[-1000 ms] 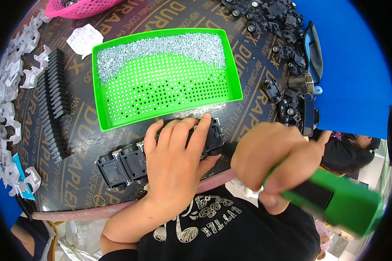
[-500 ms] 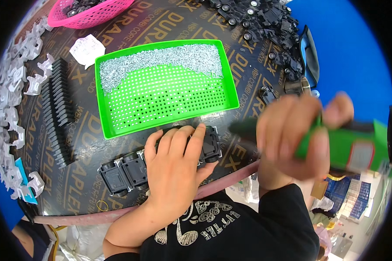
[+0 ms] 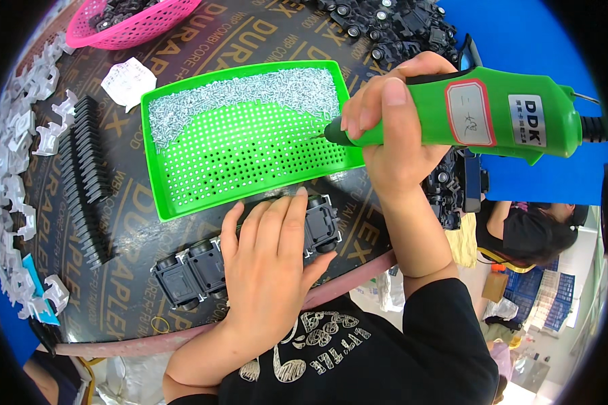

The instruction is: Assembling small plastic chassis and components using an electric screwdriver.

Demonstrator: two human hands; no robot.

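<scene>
With many screws left in the upper-centre green tray, work looked unfinished: the left grip clasped the lower-centre black chassis row, the right grip a green power screwdriver.

My long plastic power screwdriver is green with a red-bordered white label; my fabric shirt is black with cream note shapes; the far-left mesh plastic basket is pink.

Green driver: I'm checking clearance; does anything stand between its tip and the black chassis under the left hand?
Yes: the tray's near wall lies between the driver tip and the chassis; the left hand covers their middle.
</scene>
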